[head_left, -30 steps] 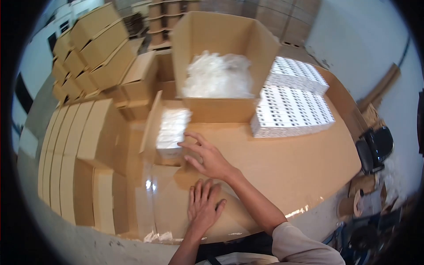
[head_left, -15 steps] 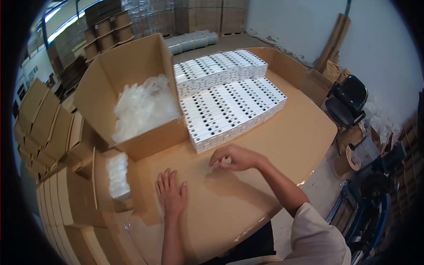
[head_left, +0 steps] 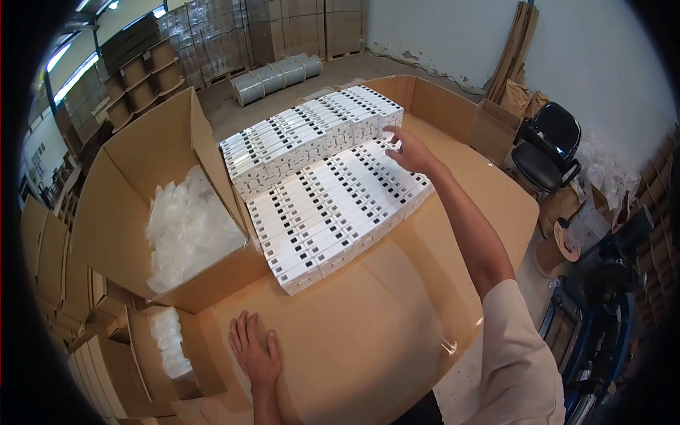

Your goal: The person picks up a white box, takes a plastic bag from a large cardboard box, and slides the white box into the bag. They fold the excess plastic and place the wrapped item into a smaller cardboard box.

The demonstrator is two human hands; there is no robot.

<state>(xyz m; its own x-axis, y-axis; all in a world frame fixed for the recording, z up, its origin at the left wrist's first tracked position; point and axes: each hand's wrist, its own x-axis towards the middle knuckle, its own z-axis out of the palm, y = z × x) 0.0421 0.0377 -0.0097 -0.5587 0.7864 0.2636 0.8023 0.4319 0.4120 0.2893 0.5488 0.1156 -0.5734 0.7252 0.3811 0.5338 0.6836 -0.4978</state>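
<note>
On the cardboard-covered table [head_left: 382, 312] my left hand [head_left: 256, 354] lies flat with its fingers spread, holding nothing. My right hand [head_left: 412, 153] is stretched out over the far right end of the white block-shaped pieces [head_left: 333, 202], which lie packed in rows and show dark square marks on top. Its thumb and fingers are apart, with nothing seen between them. A taller row of the same white pieces [head_left: 304, 134] stands behind, close to my right fingertips. Whether the fingers touch a piece cannot be made out.
Left of the rows stands a large open carton [head_left: 134, 170] holding translucent plastic bags [head_left: 188, 241]. A smaller open box [head_left: 142, 354] with white wrapped items [head_left: 170, 343] sits near my left hand. A black chair [head_left: 542, 159] is beyond the table's right edge.
My right hand has moved from the near table surface forward and right to the white rows, its fingers spreading. My left hand stays flat on the table. The camera view has shifted.
</note>
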